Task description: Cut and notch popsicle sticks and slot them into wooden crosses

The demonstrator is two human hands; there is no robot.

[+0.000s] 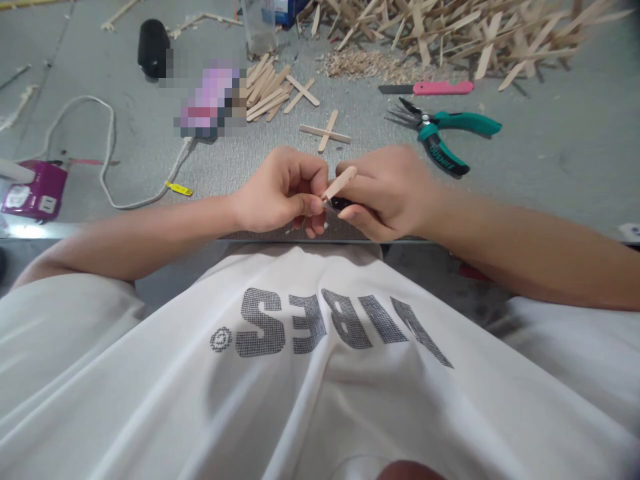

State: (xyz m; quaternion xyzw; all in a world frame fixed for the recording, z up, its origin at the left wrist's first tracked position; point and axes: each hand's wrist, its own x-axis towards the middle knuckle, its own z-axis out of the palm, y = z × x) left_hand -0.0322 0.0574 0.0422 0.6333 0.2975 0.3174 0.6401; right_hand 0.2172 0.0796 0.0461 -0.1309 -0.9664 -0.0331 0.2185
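Observation:
Close to the table's front edge, my left hand pinches the lower end of a flat wooden craft stick, which tilts up to the right. My right hand is closed around a small black tool right against the stick; most of it is hidden by the fingers, so its kind is unclear. Just beyond my hands, a cross of two craft sticks lies on the table. Past that is a pile of loose craft sticks.
Teal-handled pliers and a pink-handled knife lie at right. Behind them are wood shavings and a large heap of crossed sticks. At left are a phone, a white cable, a black case and a purple charger.

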